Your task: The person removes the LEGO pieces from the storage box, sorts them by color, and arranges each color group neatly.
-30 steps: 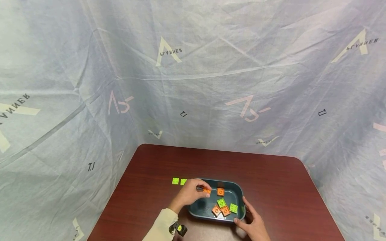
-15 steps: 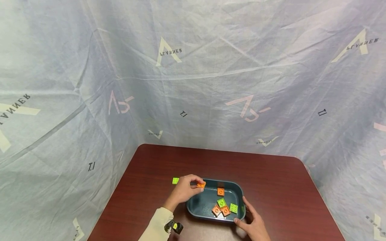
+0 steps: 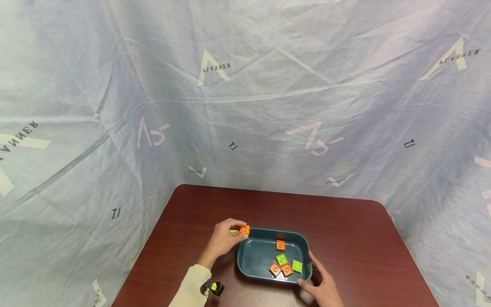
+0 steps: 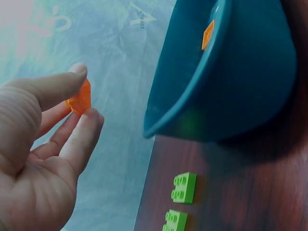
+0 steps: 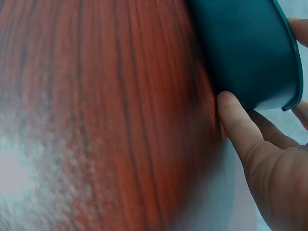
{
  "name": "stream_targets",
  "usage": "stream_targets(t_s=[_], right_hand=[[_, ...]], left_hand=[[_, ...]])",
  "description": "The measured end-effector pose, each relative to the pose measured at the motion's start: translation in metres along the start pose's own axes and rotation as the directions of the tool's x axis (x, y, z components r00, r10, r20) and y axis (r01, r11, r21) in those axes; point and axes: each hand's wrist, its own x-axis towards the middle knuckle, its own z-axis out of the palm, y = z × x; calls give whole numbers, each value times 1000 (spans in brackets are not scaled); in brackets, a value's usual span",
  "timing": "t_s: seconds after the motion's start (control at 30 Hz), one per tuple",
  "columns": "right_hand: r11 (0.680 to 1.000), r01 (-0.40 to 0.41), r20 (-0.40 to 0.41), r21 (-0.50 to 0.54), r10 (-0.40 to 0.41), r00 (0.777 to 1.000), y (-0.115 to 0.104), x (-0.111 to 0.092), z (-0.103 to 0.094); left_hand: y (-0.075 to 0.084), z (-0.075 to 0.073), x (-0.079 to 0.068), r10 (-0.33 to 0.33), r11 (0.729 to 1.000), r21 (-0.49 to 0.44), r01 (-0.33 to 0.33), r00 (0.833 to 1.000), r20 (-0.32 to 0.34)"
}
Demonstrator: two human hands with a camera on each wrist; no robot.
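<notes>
My left hand (image 3: 223,239) pinches an orange building block (image 3: 244,230) between thumb and fingertips, raised just outside the left end of a dark teal tray (image 3: 253,276). In the left wrist view the same orange block (image 4: 83,98) sits at the fingertips, apart from the tray. My right hand (image 3: 323,285) grips the tray's right end, thumb at the front corner and fingers along the side. Inside the tray lie several blocks, among them an orange block (image 3: 281,245) at the back and a green block (image 3: 297,266) at the right.
Two green blocks stand on the table left of the tray; the left wrist view shows a nearer green block (image 4: 184,188) and a second green block (image 4: 175,221), partly cut off. The dark red table (image 3: 337,226) ends at a printed grey cloth (image 3: 264,162).
My left hand has carried the orange block from above the tray leftward and slightly away, past its left rim. The right hand and the tray have stayed put.
</notes>
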Motion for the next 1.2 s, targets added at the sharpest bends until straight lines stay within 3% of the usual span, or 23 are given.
stream_targets(t_s=[0.2,0.47,0.73,0.9,1.2], right_hand=[[1000,13,-5,18,-13,1000,1,0,1],[1000,18,-14,22,-18,1000,1,0,1],[1000,-3,-7,-9,3,1000,1,0,0],[1000,-6,-7,-21,5,1000,1,0,0],[1000,22,-16,-15,-22,1000,0,-1,1]], left_hand=[[-9,-11,-1,-2,1000,-16,2,1000,-25],[-23,-20,-6,-4,999,48,6,999,-45],[-45,-13,-12,-64,991,110,74,993,-97],[-54,-7,-14,-94,991,89,102,992,-87],[-68,1,-16,-86,985,146,94,994,-61]])
